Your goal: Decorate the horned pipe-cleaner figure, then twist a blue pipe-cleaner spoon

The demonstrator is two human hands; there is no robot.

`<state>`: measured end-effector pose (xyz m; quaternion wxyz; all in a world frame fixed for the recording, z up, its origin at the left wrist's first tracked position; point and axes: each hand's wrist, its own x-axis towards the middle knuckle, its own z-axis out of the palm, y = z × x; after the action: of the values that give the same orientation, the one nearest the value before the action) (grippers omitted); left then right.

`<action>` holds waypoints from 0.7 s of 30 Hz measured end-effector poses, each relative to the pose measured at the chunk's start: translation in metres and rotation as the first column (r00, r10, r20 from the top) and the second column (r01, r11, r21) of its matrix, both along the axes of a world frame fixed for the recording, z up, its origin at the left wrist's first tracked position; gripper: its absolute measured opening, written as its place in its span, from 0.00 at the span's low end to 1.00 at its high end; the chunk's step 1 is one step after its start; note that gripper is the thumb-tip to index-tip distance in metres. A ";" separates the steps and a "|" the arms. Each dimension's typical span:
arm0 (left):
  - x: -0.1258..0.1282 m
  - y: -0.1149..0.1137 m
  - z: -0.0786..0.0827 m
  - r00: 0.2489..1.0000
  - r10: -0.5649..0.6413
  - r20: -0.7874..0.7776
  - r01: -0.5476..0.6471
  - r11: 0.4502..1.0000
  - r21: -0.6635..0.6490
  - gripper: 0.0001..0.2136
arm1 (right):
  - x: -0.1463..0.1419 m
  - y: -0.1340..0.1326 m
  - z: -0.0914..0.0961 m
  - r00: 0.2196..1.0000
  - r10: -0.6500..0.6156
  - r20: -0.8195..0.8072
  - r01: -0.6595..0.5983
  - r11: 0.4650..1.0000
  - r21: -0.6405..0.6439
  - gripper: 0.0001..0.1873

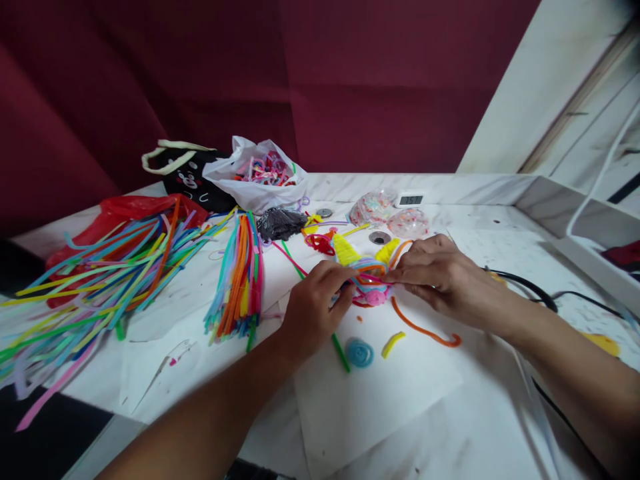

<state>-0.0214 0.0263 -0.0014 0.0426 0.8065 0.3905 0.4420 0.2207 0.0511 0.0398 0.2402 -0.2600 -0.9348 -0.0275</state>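
Note:
Between my hands sits a pipe-cleaner figure (376, 295) with two yellow pointed ear-like parts and blue, orange and pink bands. My left hand (320, 300) pinches its left side, thumb and fingers pressed together. At its right side my right hand (443, 277) is closed on the edge, where a pink strand runs between the fingertips. An orange pipe cleaner (425, 331) trails from below the figure, its end hooked. On the paper nearer me lie a blue coil (359, 353), a short yellow piece (393, 344) and a green piece (341, 353). The fingertips partly hide the figure.
Pipe cleaners lie in a loose heap (135, 260) and a bundle (240, 280) on the left. Behind stand a black tote bag (185, 177), a white bag (255, 190) of scraps, clear bags (373, 208) and a small digital clock (411, 199). Black cables (530, 283) run right.

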 end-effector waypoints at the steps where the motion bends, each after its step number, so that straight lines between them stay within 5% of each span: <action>1: 0.000 0.000 -0.001 1.000 -0.003 0.002 0.003 1.000 0.001 0.09 | -0.002 -0.001 0.001 1.000 -0.013 0.014 0.013 1.000 0.014 0.12; 21: 0.001 0.001 -0.002 1.000 0.011 -0.017 -0.010 1.000 0.026 0.09 | 0.000 -0.001 0.007 0.998 -0.035 0.047 0.033 0.998 0.049 0.16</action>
<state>-0.0202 0.0270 -0.0038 0.0267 0.8086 0.3893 0.4404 0.2210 0.0498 0.0463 0.2233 -0.2694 -0.9348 -0.0604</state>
